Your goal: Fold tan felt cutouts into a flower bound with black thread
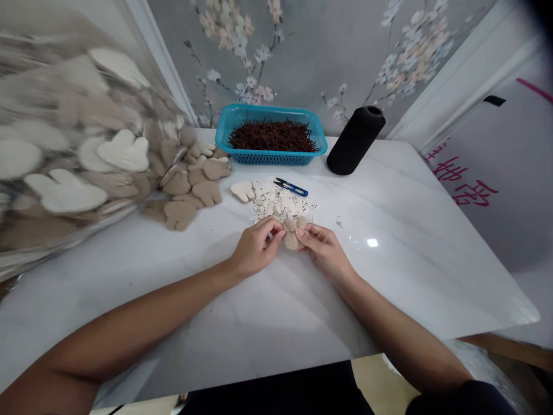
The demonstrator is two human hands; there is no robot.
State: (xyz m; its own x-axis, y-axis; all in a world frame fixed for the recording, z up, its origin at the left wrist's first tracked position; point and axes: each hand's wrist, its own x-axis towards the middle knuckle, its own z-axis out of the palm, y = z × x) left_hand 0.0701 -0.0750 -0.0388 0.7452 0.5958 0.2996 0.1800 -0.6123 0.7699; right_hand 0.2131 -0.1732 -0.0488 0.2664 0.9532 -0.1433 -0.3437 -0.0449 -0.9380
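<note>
A small beige fabric piece (292, 237) with rounded lobes is held between my two hands over the white table. My right hand (327, 248) grips it from the right, the thumb on top. At its left edge, my left hand (258, 245) is closed in a pinch; whatever lies between those fingertips is too small to make out. Just beyond the hands, pale scraps (279, 202) are scattered, with blue thread snips (292, 187) at their far side. A cream fabric piece (242, 191) lies left of the scraps.
A blue basket (271, 157) of dark brown strands stands at the wall. Right of it is a black thread cone (356, 140). On the left, a large clear bag (86, 138) holds many fabric pieces, with several beige pieces (180, 215) beside it on the white table (415, 242).
</note>
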